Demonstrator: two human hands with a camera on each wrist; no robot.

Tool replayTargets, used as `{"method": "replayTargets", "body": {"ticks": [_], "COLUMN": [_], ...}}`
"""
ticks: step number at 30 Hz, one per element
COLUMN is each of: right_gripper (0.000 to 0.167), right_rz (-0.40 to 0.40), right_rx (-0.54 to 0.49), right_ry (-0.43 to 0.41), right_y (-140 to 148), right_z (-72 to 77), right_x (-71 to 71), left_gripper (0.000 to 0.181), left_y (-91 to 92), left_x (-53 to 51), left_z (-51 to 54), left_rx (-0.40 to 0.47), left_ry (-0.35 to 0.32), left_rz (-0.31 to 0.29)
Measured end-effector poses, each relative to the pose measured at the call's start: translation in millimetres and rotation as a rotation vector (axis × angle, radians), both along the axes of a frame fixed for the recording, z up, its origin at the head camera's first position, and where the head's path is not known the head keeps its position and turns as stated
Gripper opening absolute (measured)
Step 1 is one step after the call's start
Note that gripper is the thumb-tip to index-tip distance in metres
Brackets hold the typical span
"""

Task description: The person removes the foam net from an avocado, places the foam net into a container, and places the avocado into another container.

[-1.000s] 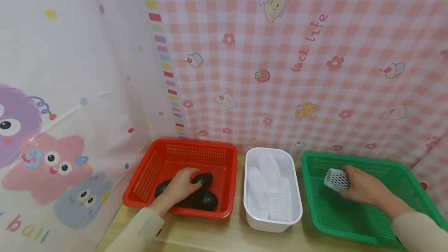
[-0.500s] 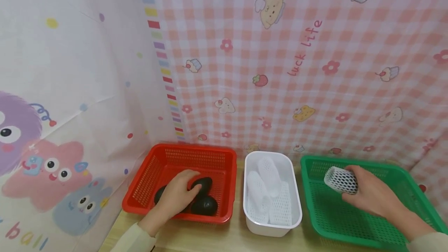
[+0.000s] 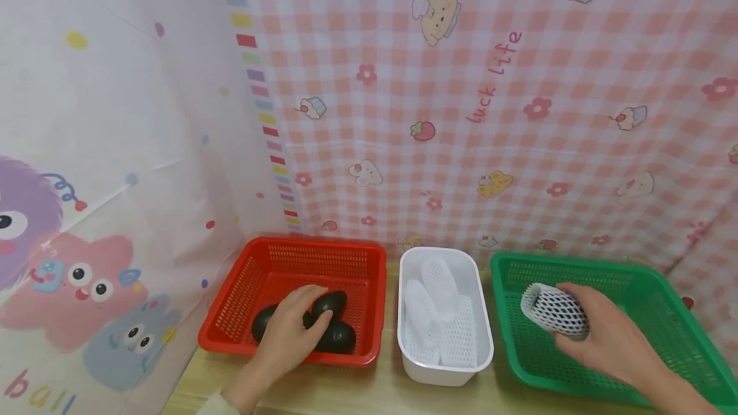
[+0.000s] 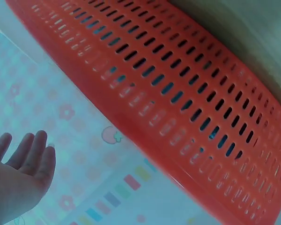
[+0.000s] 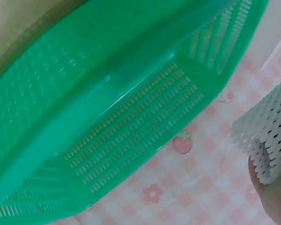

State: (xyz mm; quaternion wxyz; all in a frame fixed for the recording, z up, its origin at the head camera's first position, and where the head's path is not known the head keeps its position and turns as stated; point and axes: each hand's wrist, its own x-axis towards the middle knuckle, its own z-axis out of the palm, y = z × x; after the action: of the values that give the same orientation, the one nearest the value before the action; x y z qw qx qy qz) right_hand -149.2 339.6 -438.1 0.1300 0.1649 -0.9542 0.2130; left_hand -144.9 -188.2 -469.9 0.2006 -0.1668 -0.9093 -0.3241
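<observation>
My left hand (image 3: 288, 335) hovers at the red basket (image 3: 382, 274), its fingers loosely bent over the dark avocados. One avocado (image 3: 338, 338) lies near the thumb and another (image 3: 330, 304) just behind it; a third (image 3: 262, 322) shows left of the hand. Whether the fingertips touch any is hidden in the head view. The left wrist view shows this hand's fingers (image 4: 35, 154) spread slightly, with nothing visible in them. Over the green basket (image 3: 536, 360), my right hand (image 3: 605, 332) grips a dark avocado inside a white foam net (image 3: 553, 311), its open end pointing left.
Between the two baskets stands a white plastic tub (image 3: 438, 373) with several white foam nets (image 3: 441, 287) in it. All three containers sit on a wooden table (image 3: 323, 396). A pink checked cloth (image 3: 403, 165) hangs right behind them, and a printed white cloth (image 3: 173, 210) hangs at the left.
My right hand has tilted the netted avocado, so more dark skin shows through the mesh. The left hand has shifted slightly toward me over the avocados.
</observation>
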Motion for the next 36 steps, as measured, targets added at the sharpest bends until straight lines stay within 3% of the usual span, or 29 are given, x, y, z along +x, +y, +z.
{"method": "replayTargets", "body": {"ticks": [6,12,18,24,29,32,36], "right_gripper": [0.082,0.084,0.086,0.086,0.087,0.09,0.091], "right_rz": [0.018,0.038,0.065,0.162,0.183,0.214,0.33], "right_rx": [-0.039,-0.048,-0.057,-0.103,-0.113,-0.124,-0.153], "right_ry": [0.073,0.149,0.123,0.118,0.023,-0.051,-0.04], "right_y": [-19.9,-38.3,-55.0,-71.7,-83.0,-84.7,-83.0], "right_z": [-3.0,-7.6,-11.4,-18.2,-27.5,-38.2,-64.4], "right_x": [15.1,29.8,40.7,51.7,57.9,58.3,53.7], "left_gripper": [0.043,0.044,0.043,0.04,0.038,0.037,0.041], "left_y": [10.8,25.7,38.3,48.8,57.6,62.4,67.4], "left_x": [12.9,23.7,33.7,43.0,48.2,50.6,53.1], "left_z": [-4.0,-4.2,-9.3,-19.6,-27.6,-34.1,-44.3], "left_rx": [0.034,0.044,0.034,0.059,0.092,0.093,0.115], "left_ry": [0.118,0.164,0.166,0.12,0.069,0.074,0.091], "left_rz": [-0.033,-0.087,-0.119,-0.134,-0.145,-0.164,-0.216]}}
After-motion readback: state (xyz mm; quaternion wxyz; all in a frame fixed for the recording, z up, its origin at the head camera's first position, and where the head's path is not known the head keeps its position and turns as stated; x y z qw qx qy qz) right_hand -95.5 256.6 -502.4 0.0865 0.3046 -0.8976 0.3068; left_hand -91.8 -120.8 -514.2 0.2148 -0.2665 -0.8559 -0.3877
